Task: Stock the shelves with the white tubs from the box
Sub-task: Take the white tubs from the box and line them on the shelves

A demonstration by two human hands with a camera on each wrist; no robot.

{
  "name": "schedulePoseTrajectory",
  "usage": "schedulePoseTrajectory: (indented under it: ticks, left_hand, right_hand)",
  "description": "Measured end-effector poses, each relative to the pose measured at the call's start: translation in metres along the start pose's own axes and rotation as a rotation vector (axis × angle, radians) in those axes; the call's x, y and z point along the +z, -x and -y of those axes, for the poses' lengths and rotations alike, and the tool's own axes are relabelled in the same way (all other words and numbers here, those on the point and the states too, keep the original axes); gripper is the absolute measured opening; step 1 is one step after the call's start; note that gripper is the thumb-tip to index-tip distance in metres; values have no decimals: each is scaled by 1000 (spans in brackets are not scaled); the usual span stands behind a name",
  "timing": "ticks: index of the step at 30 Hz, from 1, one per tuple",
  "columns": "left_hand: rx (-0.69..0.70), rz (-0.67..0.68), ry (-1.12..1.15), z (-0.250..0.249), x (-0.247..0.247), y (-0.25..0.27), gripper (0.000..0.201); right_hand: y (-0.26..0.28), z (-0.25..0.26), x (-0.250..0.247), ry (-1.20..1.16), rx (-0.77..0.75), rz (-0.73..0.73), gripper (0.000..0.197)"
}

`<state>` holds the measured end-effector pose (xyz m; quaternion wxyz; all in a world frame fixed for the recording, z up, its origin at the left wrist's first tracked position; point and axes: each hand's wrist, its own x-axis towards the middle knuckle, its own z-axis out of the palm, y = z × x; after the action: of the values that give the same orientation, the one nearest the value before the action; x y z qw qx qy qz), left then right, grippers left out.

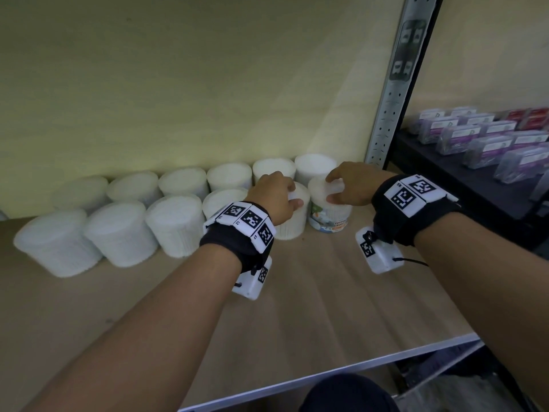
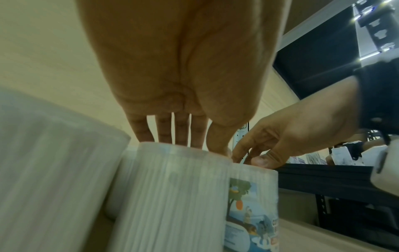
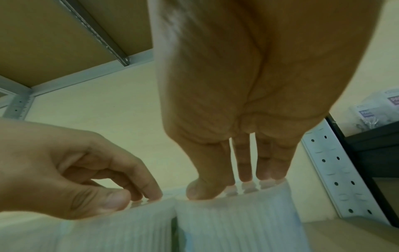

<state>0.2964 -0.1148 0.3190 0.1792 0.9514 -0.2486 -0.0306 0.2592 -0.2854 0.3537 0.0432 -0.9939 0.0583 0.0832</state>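
Near the shelf (image 1: 326, 322) front edge the board lies bare, with room to draw back. Further in, the left hand (image 1: 274, 196) grasps a plain tub (image 1: 292, 224) by its top; the right hand (image 1: 350, 185) grasps the labelled tub (image 1: 328, 217) beside it. They touch, so a nudge could tip the back row (image 1: 228, 175) against the rear edge.

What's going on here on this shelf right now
A person is stocking a wooden shelf with white tubs. Two rows already stand along the back wall. The left hand grips the lid of a plain tub at the right end of the front row, and the right hand grips the top of the labelled tub beside it. Both tubs stand upright on the shelf.
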Motion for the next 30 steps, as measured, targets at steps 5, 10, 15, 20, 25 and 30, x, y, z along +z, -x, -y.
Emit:
schedulePoseTrajectory:
  ticks: [5,10,15,20,25,30]
  left_hand:
    - [22,26,21,0,-6,1,47]
    - [56,119,4,0,-19,2,43]
    - [65,169,12,4,-23,2,43]
    - [101,159,44,3,-25,3,52]
    - [1,-28,-19,-1,-18,-3,47]
    - [-72,-8,-182,-7,-4,-2,56]
  right_hand:
    - [1,-2,0,3,-8,-3,60]
    - [0,2,-1,34,-6,3,60]
    - [1,5,-3,59,-1,4,59]
    - [2,4,-2,68,-4,16,59]
    - [0,3,0,69,-11,25,60]
    - [0,2,1,65,-14,24,60]
